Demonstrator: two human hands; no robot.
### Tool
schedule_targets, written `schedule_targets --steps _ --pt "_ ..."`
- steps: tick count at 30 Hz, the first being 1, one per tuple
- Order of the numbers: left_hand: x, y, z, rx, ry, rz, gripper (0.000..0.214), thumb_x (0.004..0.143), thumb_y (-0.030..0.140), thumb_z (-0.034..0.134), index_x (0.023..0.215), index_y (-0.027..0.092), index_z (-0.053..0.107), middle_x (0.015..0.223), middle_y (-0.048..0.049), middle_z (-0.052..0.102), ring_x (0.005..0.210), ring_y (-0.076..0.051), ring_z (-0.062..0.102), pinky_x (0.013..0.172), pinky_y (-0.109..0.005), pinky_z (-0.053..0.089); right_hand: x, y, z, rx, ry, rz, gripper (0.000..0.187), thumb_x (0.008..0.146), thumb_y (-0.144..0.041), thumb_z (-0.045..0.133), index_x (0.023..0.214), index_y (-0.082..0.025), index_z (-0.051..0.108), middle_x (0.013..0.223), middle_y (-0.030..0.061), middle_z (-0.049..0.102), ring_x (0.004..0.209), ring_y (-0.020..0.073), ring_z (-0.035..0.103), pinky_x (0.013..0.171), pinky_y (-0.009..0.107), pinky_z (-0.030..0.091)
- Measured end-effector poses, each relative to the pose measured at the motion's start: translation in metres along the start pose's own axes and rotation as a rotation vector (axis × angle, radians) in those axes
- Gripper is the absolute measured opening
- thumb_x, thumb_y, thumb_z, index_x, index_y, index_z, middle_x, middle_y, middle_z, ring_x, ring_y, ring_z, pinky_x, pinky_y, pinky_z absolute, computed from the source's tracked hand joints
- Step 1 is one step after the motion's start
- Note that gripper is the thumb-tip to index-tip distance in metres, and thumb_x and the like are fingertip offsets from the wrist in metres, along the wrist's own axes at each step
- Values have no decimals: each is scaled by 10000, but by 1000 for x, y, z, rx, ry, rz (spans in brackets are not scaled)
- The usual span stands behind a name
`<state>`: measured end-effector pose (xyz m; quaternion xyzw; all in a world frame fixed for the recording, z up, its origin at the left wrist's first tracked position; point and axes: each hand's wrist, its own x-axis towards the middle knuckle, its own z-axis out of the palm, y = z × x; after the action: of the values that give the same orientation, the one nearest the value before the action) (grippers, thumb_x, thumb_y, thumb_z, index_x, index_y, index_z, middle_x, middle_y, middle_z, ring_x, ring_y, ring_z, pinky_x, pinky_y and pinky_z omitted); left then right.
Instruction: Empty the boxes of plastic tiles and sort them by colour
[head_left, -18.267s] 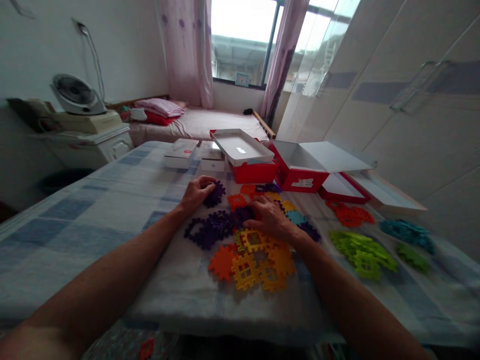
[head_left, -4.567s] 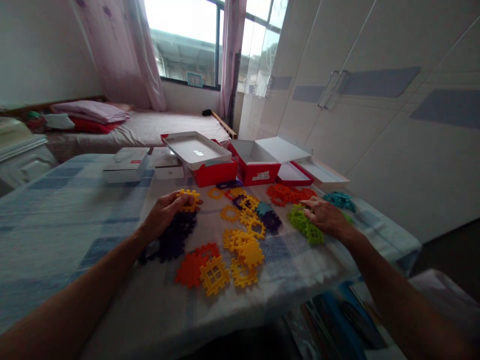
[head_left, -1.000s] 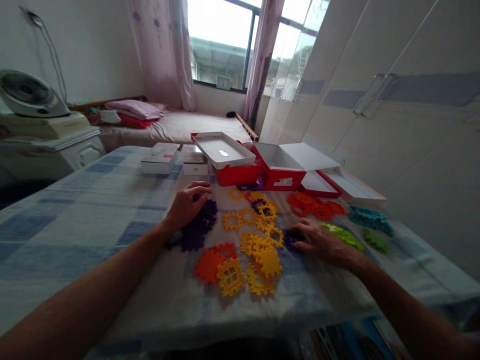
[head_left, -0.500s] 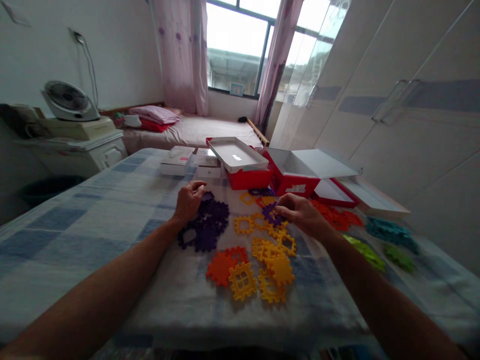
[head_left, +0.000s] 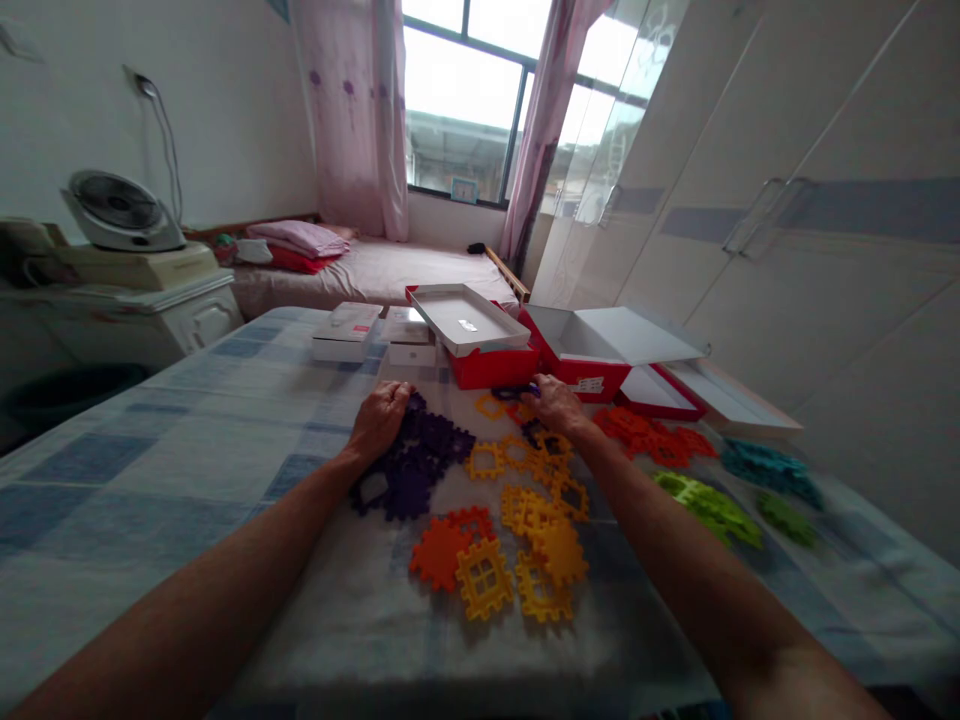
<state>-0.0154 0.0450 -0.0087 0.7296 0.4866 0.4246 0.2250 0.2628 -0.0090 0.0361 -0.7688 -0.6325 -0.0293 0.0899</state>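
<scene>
Interlocking plastic building tiles with notched edges lie on the cloth. My left hand (head_left: 381, 418), fingers curled together, rests at the far-left edge of the purple tile pile (head_left: 412, 470); what its fingertips hold, if anything, is hidden. My right hand (head_left: 559, 402) reaches toward the red box, its fingers pinched at a dark purple tile (head_left: 514, 393). Below that hand are scattered yellow tiles (head_left: 559, 550), with another purple tile partly under them. Two orange tiles (head_left: 436, 553) lie nearer to me, beside a yellow window-shaped tile (head_left: 484, 580).
Red tiles (head_left: 652, 435), lime green tiles (head_left: 709, 508) and teal tiles (head_left: 769, 470) lie beyond my right forearm. At the back stand a red box (head_left: 491, 368) with a tray-like lid on top, an open red box (head_left: 577, 345) and small white boxes (head_left: 346, 333). A checked cloth (head_left: 150, 520) covers the table.
My right hand has moved away from me, from a purple tile among the yellow ones to one near the red box. The purple pile now reaches farther right. My left hand's fingers are more curled.
</scene>
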Motion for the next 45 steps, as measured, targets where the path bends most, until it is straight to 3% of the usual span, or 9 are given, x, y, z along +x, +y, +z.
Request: schedule_targets --steps 10,17,21,25,27,31,36,41,45 --pt "0 -1 1 52 -38 21 438 856 441 291 857 178 641 981 -94 660 967 -220 580 926 -325 415 -4 12 8 -111 -60 -59 309 887 -339 448 1013 -158 664 1084 128 645 988 206 605 801 252 433" --pt "0 0 0 45 -44 9 445 851 436 284 865 168 639 1021 -107 647 990 -220 579 930 -307 405 -12 21 -7 -147 72 -16 342 939 -252 318 974 -145 641 1019 132 650 922 205 622 773 272 434" --pt "0 1 0 46 -52 8 444 850 440 282 856 172 637 1028 -104 646 985 -219 583 926 -307 410 -12 9 -18 154 205 -11 343 935 -246 320 979 -143 644 972 106 668 911 196 619 800 277 431" --pt "-1 0 1 37 -52 21 455 861 439 256 863 184 632 1000 -91 650 990 -213 575 936 -309 410 -13 -22 -22 615 -11 -214 435 950 -368 279 964 -136 646 885 63 687 796 173 629 707 259 463" --pt "-1 0 1 15 -42 21 466 870 441 246 875 182 633 1004 -88 648 979 -210 578 933 -316 414 -10 -32 -19 497 -25 -239 405 944 -367 311 982 -144 647 952 66 687 856 169 625 748 249 456" --pt "-2 1 1 -6 -35 17 487 878 470 248 865 174 635 1013 -93 645 966 -216 587 922 -332 426 1 -29 -2 95 -15 -105 324 879 -242 433 1137 -187 620 1164 109 639 1072 214 575 879 306 420" --pt "-3 3 0 19 -34 20 492 875 469 239 819 177 632 984 -92 648 957 -218 592 919 -334 428 10 -15 14 -7 -94 -129 414 829 -241 496 1235 -256 571 1240 83 610 1122 252 557 884 375 424" --pt "-2 2 1 40 -53 39 501 876 461 220 816 176 629 948 -92 642 930 -219 593 903 -342 432 4 -16 12 -99 -63 -179 337 874 -307 467 1183 -280 598 1162 90 651 1081 258 581 899 407 394" --pt "-3 2 1 40 -43 31 502 873 471 227 841 177 634 961 -89 639 932 -214 591 905 -336 431 -3 -14 8 -161 -2 -167 332 935 -258 344 1084 -175 628 969 161 693 942 255 639 875 397 385"
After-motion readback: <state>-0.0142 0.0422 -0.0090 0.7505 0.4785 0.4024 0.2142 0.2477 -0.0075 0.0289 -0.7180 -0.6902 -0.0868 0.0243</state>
